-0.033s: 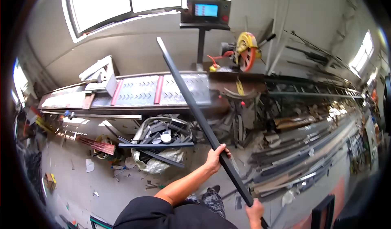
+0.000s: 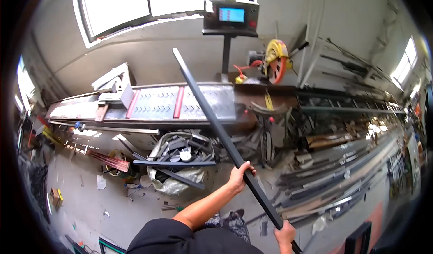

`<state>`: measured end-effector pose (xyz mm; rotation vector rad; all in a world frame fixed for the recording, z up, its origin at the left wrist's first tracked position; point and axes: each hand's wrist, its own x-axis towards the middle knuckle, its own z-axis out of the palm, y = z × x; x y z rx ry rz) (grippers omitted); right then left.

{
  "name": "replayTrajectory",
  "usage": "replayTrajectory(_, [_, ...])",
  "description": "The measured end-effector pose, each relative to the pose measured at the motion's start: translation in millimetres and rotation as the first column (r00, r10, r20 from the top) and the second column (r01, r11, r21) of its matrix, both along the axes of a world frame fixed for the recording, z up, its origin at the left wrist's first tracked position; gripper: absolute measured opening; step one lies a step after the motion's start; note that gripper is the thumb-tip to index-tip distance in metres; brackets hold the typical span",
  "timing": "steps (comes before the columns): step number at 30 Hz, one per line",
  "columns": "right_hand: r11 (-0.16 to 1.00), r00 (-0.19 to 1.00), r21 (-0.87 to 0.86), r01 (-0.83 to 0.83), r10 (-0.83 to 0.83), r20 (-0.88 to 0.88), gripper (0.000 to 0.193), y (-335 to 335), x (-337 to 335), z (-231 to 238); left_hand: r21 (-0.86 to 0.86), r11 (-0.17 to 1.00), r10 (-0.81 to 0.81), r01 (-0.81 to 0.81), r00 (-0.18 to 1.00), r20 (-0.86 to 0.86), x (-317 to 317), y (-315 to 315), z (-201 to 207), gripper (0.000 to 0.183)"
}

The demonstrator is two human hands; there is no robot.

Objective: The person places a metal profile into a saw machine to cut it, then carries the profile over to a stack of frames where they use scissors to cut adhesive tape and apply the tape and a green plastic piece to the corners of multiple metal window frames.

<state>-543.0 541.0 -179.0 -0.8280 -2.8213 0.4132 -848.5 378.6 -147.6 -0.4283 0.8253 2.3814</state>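
A long, dark grey bar (image 2: 215,125), seemingly a metal profile, slants across my view from the upper middle to the lower right. My left hand (image 2: 241,178) is wrapped around it below its middle. Closer to its near end, my right hand (image 2: 285,235) is closed on the same bar. The bar's far tip shows a pale end and appears in front of the workbench (image 2: 207,98) and the wall. Parts of the fingers on both hands are hidden by the bar or turned out of sight.
A yellow and orange cut-off saw (image 2: 276,62) stands on the bench, right of a control box with a lit screen (image 2: 232,14). Below lies a white sack (image 2: 173,185) of offcuts. Long profiles (image 2: 333,181) are piled on the right, and a ladder-like roller rack (image 2: 352,107) extends behind them.
The whole view has shifted slightly, so the bench and screen sit a little lower and further right. Both hands keep their hold on the bar.
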Motion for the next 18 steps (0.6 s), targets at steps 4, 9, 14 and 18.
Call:
replayTrajectory(4, [0.976, 0.979, 0.096, -0.194, 0.187, 0.078, 0.024, 69.4, -94.8, 29.1, -0.005, 0.972, 0.236, -0.236, 0.971, 0.027, -46.7, 16.8, -13.4, 0.017])
replayTrajectory(9, [0.926, 0.933, 0.121, -0.358, 0.35, 0.078, 0.024, 117.9, -204.3, 31.5, -0.03, 0.913, 0.406, -0.407, 0.899, 0.162, -118.7, 30.8, -33.7, 0.015])
replayTrajectory(14, [0.811, 0.812, 0.055, -0.583, 0.578, 0.082, 0.032, 119.7, -326.2, 40.4, -0.062, 0.832, 0.551, -0.551, 0.808, 0.21, -215.6, 3.9, -78.4, 0.011])
replayTrajectory(18, [0.761, 0.746, 0.008, -0.649, 0.633, 0.207, 0.033, 139.0, -444.0, 17.2, 0.061, 0.778, 0.59, -0.625, 0.762, 0.267, -308.0, -15.3, -110.8, 0.012])
